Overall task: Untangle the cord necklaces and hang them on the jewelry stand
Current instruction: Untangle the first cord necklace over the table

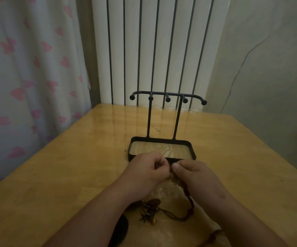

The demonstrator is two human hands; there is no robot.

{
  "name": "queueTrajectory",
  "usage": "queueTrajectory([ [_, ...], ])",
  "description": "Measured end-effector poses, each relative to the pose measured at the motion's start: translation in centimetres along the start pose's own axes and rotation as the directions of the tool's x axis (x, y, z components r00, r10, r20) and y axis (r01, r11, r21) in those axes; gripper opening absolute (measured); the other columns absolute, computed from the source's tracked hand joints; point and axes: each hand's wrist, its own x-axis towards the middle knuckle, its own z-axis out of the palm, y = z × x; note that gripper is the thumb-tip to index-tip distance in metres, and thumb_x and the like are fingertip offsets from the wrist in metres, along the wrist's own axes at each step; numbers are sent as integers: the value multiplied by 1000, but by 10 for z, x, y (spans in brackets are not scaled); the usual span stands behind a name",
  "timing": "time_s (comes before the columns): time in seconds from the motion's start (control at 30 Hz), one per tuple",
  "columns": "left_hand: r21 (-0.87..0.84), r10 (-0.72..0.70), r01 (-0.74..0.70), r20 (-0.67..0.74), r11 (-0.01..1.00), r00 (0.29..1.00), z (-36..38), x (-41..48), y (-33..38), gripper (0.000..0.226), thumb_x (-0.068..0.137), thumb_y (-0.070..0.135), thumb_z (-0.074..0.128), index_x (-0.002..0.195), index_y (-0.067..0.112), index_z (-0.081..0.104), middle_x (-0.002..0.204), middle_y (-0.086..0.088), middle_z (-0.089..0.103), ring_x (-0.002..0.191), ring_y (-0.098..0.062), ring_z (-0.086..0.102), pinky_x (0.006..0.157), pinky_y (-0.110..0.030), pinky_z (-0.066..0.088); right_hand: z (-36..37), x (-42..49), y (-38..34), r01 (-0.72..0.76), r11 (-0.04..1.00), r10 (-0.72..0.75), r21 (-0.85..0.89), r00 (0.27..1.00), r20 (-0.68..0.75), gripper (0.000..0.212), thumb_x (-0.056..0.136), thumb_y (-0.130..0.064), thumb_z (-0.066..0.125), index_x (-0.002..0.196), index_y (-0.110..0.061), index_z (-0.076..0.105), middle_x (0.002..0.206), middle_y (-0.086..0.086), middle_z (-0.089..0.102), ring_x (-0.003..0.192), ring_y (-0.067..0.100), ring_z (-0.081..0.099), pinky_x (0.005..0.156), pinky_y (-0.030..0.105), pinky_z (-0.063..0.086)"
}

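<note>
A black metal jewelry stand (167, 97) with several ball-tipped hooks and a wood-lined tray base (162, 148) stands mid-table; nothing hangs on it. Just in front of the tray, my left hand (147, 168) and my right hand (192, 173) meet, both pinching the same tangle of brown cord necklaces (172, 172) between thumb and fingers. The cords trail down under my right wrist to a loop with wooden beads (188, 211). A cluster of brown pendants and small charms (149, 209) lies on the table between my forearms.
The wooden table (73, 175) backs onto a white radiator (153, 50), with a heart-print curtain (28, 77) to the left. A dark oval object (119, 230) lies under my left forearm. A clear crinkled plastic bag (167, 190) sits below my hands.
</note>
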Motion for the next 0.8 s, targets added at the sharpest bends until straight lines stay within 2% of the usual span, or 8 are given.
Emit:
queueTrajectory([
  [0.13,-25,-11,11,5,1000,1000,-2,0,-1,19,91,27,57,74,34,59,68,13,56,58,5,48,51,-11,36,-2,1,1,84,993,-94,-86,989,-111,22,91,-32,57,77,-20,69,66,-5,64,56,4,54,57,25,45],
  [0.23,-36,-13,13,0,999,1000,-3,1,-1,18,92,26,57,76,33,60,70,12,57,59,3,48,52,-11,37,-4,0,1,175,977,-195,-123,964,-179,12,89,-24,59,86,-28,69,77,-6,68,68,2,59,59,20,49],
  [0.4,-29,-16,16,9,999,1000,-4,0,-1,18,92,26,56,75,34,59,68,13,57,57,6,48,50,-10,36,-5,-4,0,258,933,-288,-250,953,-94,18,88,-21,61,83,-38,66,75,-12,66,74,-2,61,60,13,50],
  [0.5,1,-9,9,27,1000,1000,-4,-1,-1,18,93,27,56,76,34,57,70,12,57,58,4,47,50,-11,36,-5,-4,-2,271,883,-318,-383,946,-65,18,87,-25,63,81,-42,61,74,-12,63,74,-2,59,60,19,52],
  [0.67,37,-13,11,48,999,999,-3,-1,1,16,94,28,54,79,35,56,76,10,58,64,1,49,54,-13,36,-6,-4,-8,287,787,-357,-546,934,-25,2,87,-33,60,86,-35,61,76,-14,56,70,2,52,59,19,46],
  [0.8,47,-16,13,59,999,998,-3,0,1,17,94,27,54,79,34,55,78,10,58,67,-1,50,58,-17,37,-4,-2,-9,322,710,-396,-626,918,23,8,87,-35,56,90,-29,60,82,-12,55,76,5,51,68,22,48],
])
